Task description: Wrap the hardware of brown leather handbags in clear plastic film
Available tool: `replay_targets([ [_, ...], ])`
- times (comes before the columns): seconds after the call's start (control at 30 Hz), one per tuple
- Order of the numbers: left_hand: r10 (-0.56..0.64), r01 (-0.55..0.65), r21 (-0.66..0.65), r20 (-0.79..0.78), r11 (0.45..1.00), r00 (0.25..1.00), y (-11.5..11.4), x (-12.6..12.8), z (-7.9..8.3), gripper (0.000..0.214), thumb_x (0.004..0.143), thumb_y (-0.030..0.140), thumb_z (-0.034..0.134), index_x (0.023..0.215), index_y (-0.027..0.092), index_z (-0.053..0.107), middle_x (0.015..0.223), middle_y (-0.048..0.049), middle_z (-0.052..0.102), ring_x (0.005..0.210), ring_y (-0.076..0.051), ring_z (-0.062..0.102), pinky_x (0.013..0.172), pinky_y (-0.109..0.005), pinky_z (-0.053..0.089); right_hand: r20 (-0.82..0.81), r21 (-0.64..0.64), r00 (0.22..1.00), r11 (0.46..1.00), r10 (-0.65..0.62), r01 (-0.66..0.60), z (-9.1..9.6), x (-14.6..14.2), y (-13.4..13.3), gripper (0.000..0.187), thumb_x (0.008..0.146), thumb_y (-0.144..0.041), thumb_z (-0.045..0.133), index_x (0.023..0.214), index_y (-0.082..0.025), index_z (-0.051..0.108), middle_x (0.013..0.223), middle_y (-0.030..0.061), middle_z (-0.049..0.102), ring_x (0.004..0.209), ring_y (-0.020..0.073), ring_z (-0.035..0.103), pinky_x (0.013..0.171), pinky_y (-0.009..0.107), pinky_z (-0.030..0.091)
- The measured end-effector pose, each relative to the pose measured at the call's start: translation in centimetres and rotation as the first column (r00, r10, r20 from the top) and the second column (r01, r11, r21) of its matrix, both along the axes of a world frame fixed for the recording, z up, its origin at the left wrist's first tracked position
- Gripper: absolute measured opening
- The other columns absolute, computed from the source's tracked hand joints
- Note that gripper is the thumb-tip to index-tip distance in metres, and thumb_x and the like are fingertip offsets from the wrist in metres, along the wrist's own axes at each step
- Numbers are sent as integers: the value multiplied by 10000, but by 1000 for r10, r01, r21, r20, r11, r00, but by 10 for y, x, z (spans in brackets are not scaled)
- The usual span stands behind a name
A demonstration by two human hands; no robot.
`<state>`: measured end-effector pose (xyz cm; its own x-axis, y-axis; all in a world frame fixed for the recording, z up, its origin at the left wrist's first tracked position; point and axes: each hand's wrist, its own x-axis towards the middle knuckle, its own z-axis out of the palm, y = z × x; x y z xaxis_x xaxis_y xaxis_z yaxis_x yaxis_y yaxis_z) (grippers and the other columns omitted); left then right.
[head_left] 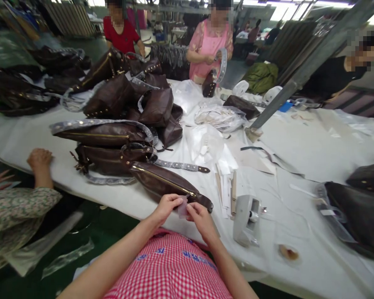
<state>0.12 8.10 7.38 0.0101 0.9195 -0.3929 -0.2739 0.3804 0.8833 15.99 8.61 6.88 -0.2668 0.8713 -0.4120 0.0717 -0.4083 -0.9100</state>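
Note:
Between my two hands is a small, thin, translucent purplish piece [182,208], perhaps plastic; its exact kind is unclear. My left hand [169,206] pinches its upper left side between thumb and fingers. On the right edge, the fingers of my right hand [201,217] are closed on the same piece. Just beyond my hands lies a dark brown leather handbag [162,181] with a gold zipper along its top. Its strap [180,165], wrapped in clear plastic, stretches out behind it on the table.
More brown handbags [112,95] are heaped at the back left. A grey tape dispenser [247,220] stands right of my hands, by white strips [226,191]. A slanted metal post [286,91] rises from the white table [299,158]. Co-workers stand opposite; another person's hand [40,160] rests at left.

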Motion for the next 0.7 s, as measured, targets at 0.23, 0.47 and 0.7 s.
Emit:
replay_targets([
  [0.23, -70, 79, 63, -132, 995, 989, -4, -4, 7, 195, 642, 314, 703, 614, 130, 645, 604, -2, 588, 628, -143, 506, 663, -277, 377, -98, -310, 993, 950, -61, 28, 0, -15, 8, 514, 806, -636, 524, 968, -181, 699, 923, 94, 714, 853, 207, 660, 702, 306, 497],
  [0.47, -106, 150, 139, -281, 979, 954, -10, -9, 8, 151, 620, 264, 663, 571, 167, 558, 674, -2, 574, 791, -186, 565, 775, -289, 406, -315, -390, 922, 916, -223, 88, 2, -25, 14, 386, 633, -494, 752, 803, -168, 634, 804, 35, 694, 655, 144, 620, 638, 284, 499],
  [0.7, -16, 104, 112, -599, 988, 800, -2, -16, 13, 246, 658, 387, 587, 558, 187, 484, 577, 35, 484, 595, -137, 457, 600, -257, 369, -295, -383, 934, 920, -204, 80, 8, -36, 16, 314, 772, -453, 667, 845, -173, 544, 680, -18, 609, 531, 112, 570, 580, 340, 552],
])
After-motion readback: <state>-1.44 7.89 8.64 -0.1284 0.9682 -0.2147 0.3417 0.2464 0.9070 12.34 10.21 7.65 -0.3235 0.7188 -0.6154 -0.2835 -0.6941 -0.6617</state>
